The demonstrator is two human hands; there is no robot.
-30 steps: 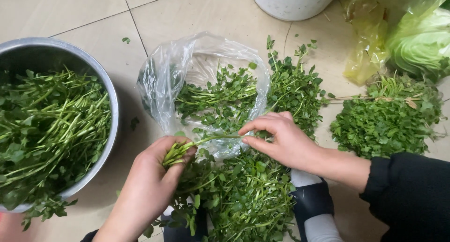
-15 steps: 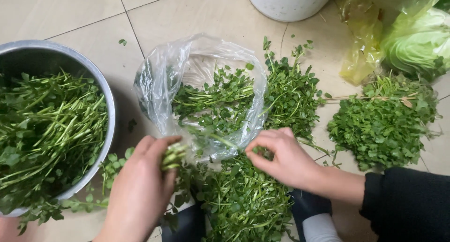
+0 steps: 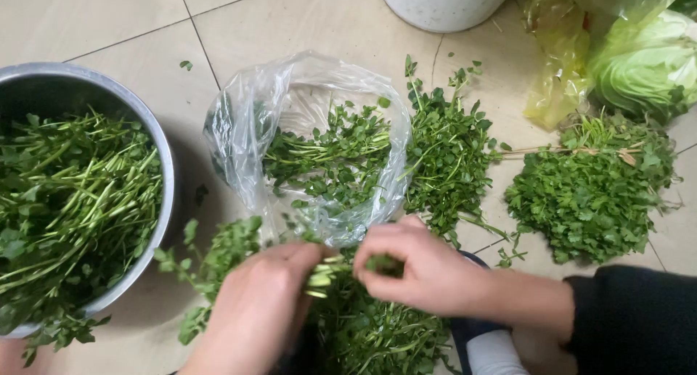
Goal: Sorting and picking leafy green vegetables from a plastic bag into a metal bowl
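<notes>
Tiled floor (image 3: 109, 19), beige w/ grout lines; person works low over it, head cam looking down. Left hand (image 3: 254, 313) is closed around a small bunch of green stems (image 3: 319, 279), cut ends poking out toward the right. Right hand (image 3: 425, 270) is pinched w/ fingertips on leafy bits at the same bunch, so both hands meet just in front of the clear plastic bag (image 3: 239, 135), which lies open w/ more greens inside. Loose greens pile (image 3: 377, 331) sits under and below the hands. Metal bowl (image 3: 163, 157) at left is well filled w/ stems. Separate leafy heap (image 3: 588, 201) at right, cabbage (image 3: 646, 63) in a bag beyond it, white pot (image 3: 443, 1) at top. Doing it well, by judgement: keep left grip firm near stem ends, pinch w/ right close to the junction, not mid-leaf, so stems don't tear or scatter.
</notes>
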